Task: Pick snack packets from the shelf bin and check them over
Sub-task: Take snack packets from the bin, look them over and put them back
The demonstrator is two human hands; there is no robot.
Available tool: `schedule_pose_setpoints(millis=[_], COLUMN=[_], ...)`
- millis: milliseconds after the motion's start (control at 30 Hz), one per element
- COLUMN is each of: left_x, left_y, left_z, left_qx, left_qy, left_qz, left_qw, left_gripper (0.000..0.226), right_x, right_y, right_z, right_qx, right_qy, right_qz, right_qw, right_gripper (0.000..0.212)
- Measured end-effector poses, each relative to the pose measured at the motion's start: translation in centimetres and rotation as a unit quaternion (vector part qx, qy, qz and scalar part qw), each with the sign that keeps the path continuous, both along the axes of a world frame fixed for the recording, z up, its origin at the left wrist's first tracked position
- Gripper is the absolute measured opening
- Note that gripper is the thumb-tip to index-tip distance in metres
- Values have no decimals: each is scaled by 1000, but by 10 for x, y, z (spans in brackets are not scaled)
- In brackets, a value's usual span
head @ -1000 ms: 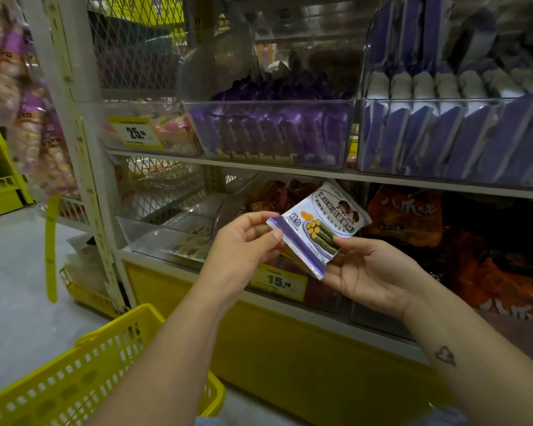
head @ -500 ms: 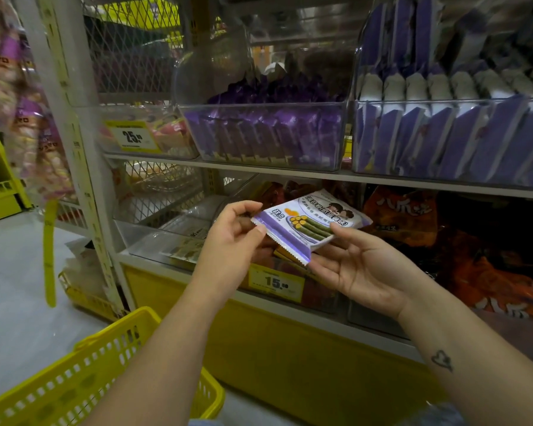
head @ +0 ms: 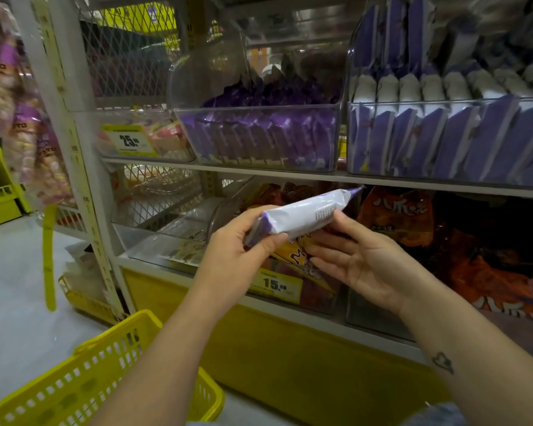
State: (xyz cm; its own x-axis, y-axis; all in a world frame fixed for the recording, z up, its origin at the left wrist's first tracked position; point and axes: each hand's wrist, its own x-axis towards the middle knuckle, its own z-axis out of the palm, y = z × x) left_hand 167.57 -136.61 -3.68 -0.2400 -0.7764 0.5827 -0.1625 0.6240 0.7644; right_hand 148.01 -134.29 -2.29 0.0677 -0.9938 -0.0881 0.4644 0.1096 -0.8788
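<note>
The snack packet [head: 302,218] is held edge-on just above the 15 price tag [head: 276,284], pinched at one end by the left hand [head: 237,256] and merely touched by the open right hand [head: 360,262]. So lightly gripped, it may be dropped.

Dim store light, blurred, warped edges

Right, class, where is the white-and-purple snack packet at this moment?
Head view, centre: the snack packet is gripped at its left end by the left hand, the right hand touching its right side, just above the yellow 15 price tag.
</note>
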Motion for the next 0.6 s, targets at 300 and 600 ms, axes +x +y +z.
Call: schedule_pose_setpoints(millis=[300, 600], left_x=[20, 27], left_y=[-10, -17], left_z=[-4, -7], left_qx=[135, 183], left_qy=[106, 164], left_qz=[-114, -163], left_qw=[979, 956], left_gripper=[32, 39], right_x=[-11, -12], right_y=[-4, -5], right_z=[1, -5], right_qx=[-166, -232], right_qy=[137, 162], right_qz=[-106, -112], right_qw=[971, 953], right_gripper=[24, 15])
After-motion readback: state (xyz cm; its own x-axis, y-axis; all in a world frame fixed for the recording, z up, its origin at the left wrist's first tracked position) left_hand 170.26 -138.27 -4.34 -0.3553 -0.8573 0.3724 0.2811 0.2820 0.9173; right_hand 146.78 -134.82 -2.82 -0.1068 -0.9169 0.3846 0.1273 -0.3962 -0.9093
